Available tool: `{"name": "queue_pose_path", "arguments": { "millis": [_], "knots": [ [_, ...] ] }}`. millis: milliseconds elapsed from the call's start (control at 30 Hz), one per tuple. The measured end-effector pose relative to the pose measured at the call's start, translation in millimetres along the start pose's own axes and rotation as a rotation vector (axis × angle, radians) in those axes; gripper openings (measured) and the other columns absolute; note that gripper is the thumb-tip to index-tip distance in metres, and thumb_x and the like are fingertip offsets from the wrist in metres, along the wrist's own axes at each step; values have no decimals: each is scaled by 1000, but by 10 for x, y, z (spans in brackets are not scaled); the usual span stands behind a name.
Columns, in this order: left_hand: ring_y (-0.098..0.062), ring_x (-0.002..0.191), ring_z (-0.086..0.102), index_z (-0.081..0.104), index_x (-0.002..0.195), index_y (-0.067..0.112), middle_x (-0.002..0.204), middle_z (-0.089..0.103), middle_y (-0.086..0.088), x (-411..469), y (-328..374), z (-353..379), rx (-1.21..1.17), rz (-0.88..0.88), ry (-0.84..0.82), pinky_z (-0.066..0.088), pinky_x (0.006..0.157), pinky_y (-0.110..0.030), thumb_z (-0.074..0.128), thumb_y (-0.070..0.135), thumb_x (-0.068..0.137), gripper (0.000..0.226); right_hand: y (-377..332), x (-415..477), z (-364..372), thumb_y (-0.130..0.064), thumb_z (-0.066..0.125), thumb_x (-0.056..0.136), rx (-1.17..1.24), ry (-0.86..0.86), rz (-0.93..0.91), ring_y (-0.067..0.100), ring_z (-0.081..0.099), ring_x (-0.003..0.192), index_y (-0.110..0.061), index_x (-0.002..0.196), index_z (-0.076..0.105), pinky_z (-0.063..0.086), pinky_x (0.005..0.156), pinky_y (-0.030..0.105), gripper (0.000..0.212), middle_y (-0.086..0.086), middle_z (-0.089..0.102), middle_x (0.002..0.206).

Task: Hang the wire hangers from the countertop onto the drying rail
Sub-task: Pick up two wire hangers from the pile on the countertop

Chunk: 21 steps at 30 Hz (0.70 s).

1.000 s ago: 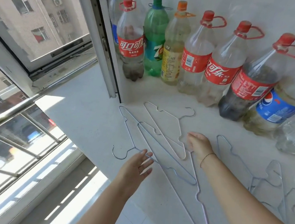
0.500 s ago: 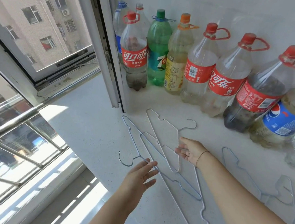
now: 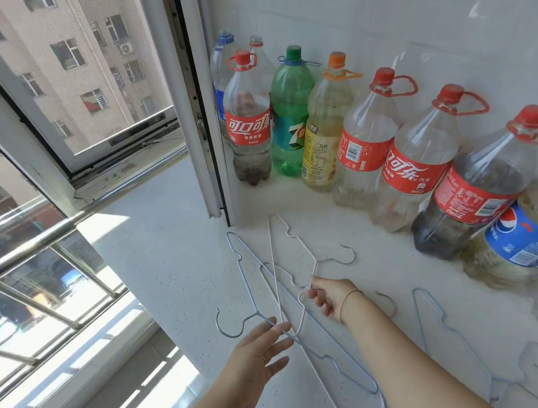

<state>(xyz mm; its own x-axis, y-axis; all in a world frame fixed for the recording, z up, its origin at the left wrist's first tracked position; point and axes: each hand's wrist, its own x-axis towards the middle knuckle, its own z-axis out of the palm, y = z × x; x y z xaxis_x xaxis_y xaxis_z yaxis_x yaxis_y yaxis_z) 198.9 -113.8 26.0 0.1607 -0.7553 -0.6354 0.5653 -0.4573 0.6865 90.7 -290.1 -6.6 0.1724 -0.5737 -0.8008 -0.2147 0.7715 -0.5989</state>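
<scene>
Right hand clamped on pale hanger mid-frame; left hand fingers apart, touching blue hanger. Risk: hangers overlap on tabletop, so lifting one prob snags others, dragging them off the edge.

Silver-blue wire hangers, white speckled countertop, red-labelled bottles, green bottle

A home balcony or utility corner: a white countertop beside an open window facing apartment blocks, with reused soda bottles along the tiled wall.
</scene>
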Motion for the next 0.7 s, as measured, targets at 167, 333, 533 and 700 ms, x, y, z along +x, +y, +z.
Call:
{"name": "queue_pose_path", "arguments": {
  "millis": [167,333,533,700],
  "knots": [
    [-24,109,63,58,117,13,113,70,-5,-4,-5,-17,-11,-17,20,49,90,-38,66,17,84,34,16,93,81,-22,66,83,-49,138,-27,3,32,24,-6,55,53,23,30,9,36,-1,49,40],
    [-26,109,62,64,108,15,112,70,-6,-27,19,-11,-22,-21,38,47,95,-41,65,16,85,22,46,136,78,-23,69,82,73,107,-46,3,33,30,-13,58,50,22,31,10,31,-1,45,54],
    [-22,105,65,60,118,19,105,74,-1,-76,86,4,-1,22,28,51,85,-34,65,18,86,31,-9,-111,118,-7,61,86,290,-102,-249,12,61,46,-9,76,55,48,43,18,12,8,62,59],
    [-23,104,64,65,114,27,107,73,-2,-164,209,50,37,73,10,50,82,-32,70,22,81,34,-68,-417,34,-4,59,86,267,-140,-405,12,62,48,-9,83,58,48,50,20,6,4,64,52]
  ]
}}
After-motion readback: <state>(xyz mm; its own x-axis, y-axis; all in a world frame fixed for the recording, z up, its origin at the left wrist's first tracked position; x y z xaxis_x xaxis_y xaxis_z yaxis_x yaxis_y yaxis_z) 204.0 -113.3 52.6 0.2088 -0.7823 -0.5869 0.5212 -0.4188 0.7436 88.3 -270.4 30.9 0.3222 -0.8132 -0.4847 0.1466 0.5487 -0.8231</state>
